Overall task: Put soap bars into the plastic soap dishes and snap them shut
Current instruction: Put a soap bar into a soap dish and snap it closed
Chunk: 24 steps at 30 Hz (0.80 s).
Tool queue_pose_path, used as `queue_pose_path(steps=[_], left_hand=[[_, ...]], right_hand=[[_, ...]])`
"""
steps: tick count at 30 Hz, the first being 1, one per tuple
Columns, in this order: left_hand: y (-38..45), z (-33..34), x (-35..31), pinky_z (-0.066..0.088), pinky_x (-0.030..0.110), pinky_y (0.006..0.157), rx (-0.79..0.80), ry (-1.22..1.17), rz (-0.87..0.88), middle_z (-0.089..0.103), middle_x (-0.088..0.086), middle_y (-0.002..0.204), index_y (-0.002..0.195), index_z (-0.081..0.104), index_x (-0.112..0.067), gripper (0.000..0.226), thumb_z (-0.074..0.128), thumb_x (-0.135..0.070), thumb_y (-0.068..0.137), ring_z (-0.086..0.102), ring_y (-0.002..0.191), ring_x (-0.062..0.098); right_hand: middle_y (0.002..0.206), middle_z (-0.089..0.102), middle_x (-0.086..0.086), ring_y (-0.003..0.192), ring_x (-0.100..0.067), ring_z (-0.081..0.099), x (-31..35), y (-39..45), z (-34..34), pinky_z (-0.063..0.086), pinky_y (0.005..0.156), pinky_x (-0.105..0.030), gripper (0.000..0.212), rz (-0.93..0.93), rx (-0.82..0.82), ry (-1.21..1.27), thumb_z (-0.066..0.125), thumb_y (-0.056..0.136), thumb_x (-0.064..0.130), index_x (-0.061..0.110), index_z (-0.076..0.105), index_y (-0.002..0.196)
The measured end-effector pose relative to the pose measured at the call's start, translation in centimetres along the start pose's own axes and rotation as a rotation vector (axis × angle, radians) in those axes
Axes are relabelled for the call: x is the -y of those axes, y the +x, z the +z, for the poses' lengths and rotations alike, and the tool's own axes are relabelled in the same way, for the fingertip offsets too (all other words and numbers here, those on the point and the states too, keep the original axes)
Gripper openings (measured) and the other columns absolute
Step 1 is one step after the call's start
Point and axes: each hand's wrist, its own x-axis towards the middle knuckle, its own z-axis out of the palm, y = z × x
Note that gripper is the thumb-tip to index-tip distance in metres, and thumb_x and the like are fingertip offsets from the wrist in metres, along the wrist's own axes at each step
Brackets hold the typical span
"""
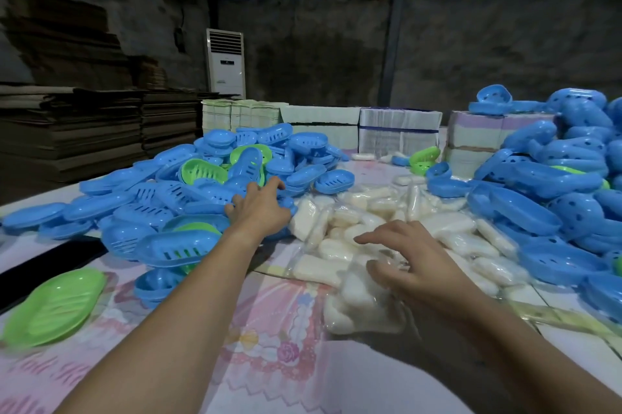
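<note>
Blue dishes [188, 184] heap at the frame's left and right, a few green among them. The left hand [261, 208], fingers spread and open, reaches onto the left heap's edge. White wrapped soap bars [363, 211] lie piled at centre; the right hand [414, 262], loosely curled, rests on them, holding nothing clearly. A green dish [54, 307] lies lower left on the worktop [269, 363].

Two bare forearms in view, no sleeves showing. Left hand [261, 208] bare: no glove, ring, watch or band at wrist. Right hand [417, 265] likewise bare, short nails, nothing worn on wrist or fingers.
</note>
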Motion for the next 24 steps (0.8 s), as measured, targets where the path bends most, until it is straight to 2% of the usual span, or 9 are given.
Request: queue_pose_path(steps=[2,4,6,9,11,13,17,21,24], left_hand=[[0.0,-0.1,-0.3,0.03,0.044,0.102,-0.037,-0.02,-0.017,0.042,0.011,0.138,0.139,0.039,-0.039,0.06,0.066,-0.033,0.086,0.036,0.127,0.039],[0.0,-0.3,-0.6,0.032,0.042,0.1,-0.107,-0.061,-0.017,0.042,0.012,0.14,0.145,0.034,-0.037,0.071,0.07,-0.032,0.083,0.032,0.129,0.038],[-0.2,-0.6,-1.1,0.034,0.042,0.098,-0.177,-0.209,-0.006,0.046,0.01,0.138,0.149,0.032,-0.033,0.077,0.072,-0.031,0.082,0.031,0.13,0.036],[-1.2,-1.0,-2.3,0.043,0.037,0.095,-0.165,-0.708,0.029,0.053,0.002,0.131,0.148,0.032,-0.033,0.084,0.079,-0.026,0.08,0.042,0.126,0.028],[-2.4,-1.2,-3.5,0.049,0.029,0.084,-0.093,-1.031,0.074,0.053,-0.003,0.128,0.148,0.033,-0.037,0.089,0.083,-0.015,0.078,0.056,0.113,0.019],[-3.4,-1.2,-4.6,0.051,0.026,0.079,0.006,-1.223,0.111,0.052,-0.003,0.13,0.145,0.035,-0.041,0.088,0.082,-0.006,0.079,0.061,0.11,0.017],[-4.8,-1.1,-5.7,0.056,0.039,0.094,0.175,-1.416,0.126,0.049,0.006,0.142,0.144,0.04,-0.039,0.086,0.08,0.002,0.08,0.061,0.121,0.025],[-5.4,-1.3,-6.2,0.056,0.035,0.092,0.186,-1.515,0.185,0.054,0.007,0.142,0.141,0.047,-0.024,0.071,0.076,0.004,0.082,0.065,0.119,0.022],[-5.9,-1.2,-6.8,0.058,0.027,0.081,0.251,-1.571,0.208,0.061,0.005,0.133,0.121,0.059,-0.019,0.049,0.072,0.008,0.082,0.071,0.104,0.013]], right_hand=[[0.116,0.048,0.017,0.112,-0.01,0.042,0.4,-0.3,0.0,0.032,0.101,-0.024,0.038,0.006,0.044,-0.068,0.064,0.086,0.054,0.049,0.058,0.123],[0.108,0.039,0.023,0.107,-0.004,0.038,1.1,-0.6,0.2,0.038,0.094,-0.028,0.058,0.051,0.051,-0.124,0.048,0.074,0.08,0.053,0.057,0.124],[0.1,0.036,0.019,0.1,-0.004,0.037,1.9,-0.8,0.6,0.04,0.082,-0.03,0.076,0.096,0.037,-0.228,0.033,0.063,0.089,0.052,0.055,0.127],[0.097,0.044,0.015,0.106,-0.012,0.046,2.6,-0.8,1.0,0.037,0.073,-0.032,0.074,0.171,0.044,-0.37,0.035,0.068,0.086,0.049,0.05,0.13],[0.108,0.057,0.011,0.113,-0.016,0.053,2.9,-0.8,1.0,0.035,0.073,-0.032,0.067,0.21,0.064,-0.362,0.039,0.073,0.08,0.049,0.047,0.132],[0.116,0.059,0.007,0.115,-0.019,0.054,3.0,-0.9,0.9,0.036,0.076,-0.033,0.061,0.234,0.101,-0.335,0.042,0.077,0.073,0.052,0.042,0.134],[0.115,0.047,0.004,0.119,-0.022,0.047,3.0,-0.9,-0.3,0.04,0.088,-0.039,0.053,0.304,0.261,-0.261,0.041,0.083,0.062,0.06,0.035,0.135],[0.108,0.039,0.006,0.12,-0.019,0.039,2.7,-0.8,-1.0,0.037,0.089,-0.038,0.049,0.323,0.293,-0.288,0.043,0.083,0.057,0.06,0.039,0.132],[0.099,0.043,0.01,0.104,-0.016,0.044,2.7,-0.7,-1.1,0.037,0.08,-0.033,0.046,0.31,0.225,-0.299,0.055,0.079,0.057,0.056,0.047,0.124]])
